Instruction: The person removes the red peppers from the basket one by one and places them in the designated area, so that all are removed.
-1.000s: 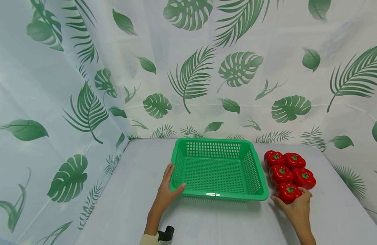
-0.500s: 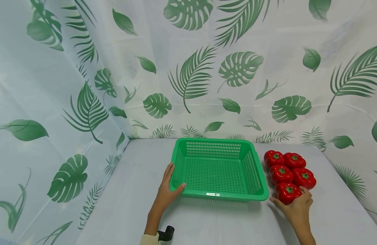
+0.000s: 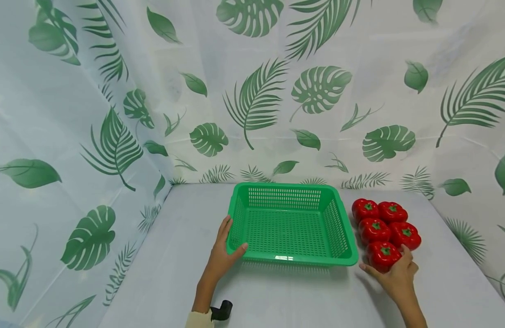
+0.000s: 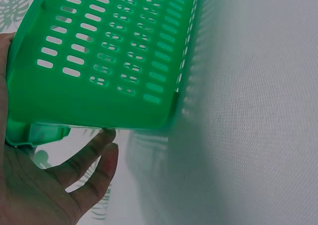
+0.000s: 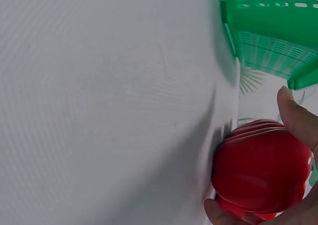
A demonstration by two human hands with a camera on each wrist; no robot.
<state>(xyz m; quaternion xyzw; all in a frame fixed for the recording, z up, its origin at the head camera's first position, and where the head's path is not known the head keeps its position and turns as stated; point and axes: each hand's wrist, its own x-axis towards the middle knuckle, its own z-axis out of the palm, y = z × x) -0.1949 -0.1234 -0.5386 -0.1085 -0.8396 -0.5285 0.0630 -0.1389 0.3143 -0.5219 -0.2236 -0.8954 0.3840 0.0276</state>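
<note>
A green plastic basket (image 3: 285, 228) with slotted walls stands on the white table. My left hand (image 3: 222, 255) grips its front left corner, thumb over the front rim and fingers along the left side. In the left wrist view, fingers (image 4: 102, 158) show below the slotted wall. To the basket's right my right hand (image 3: 396, 271) is spread around the nearest red bell pepper (image 3: 383, 256), fingers at its right side. The thumb (image 5: 295, 115) stands a little off the pepper, near the basket's corner. The pepper rests on the table; some fingertips are hidden behind it.
Several other red bell peppers (image 3: 374, 230) sit close together behind the nearest one, right of the basket. A white curtain (image 3: 310, 150) with green leaf prints hangs behind and at the sides. A black wrist mount (image 3: 222, 310) is on the left wrist.
My right thumb and fingers have spread slightly away from the nearest bell pepper. The whole view has shifted a little. The basket, the peppers and my left hand have stayed in place.
</note>
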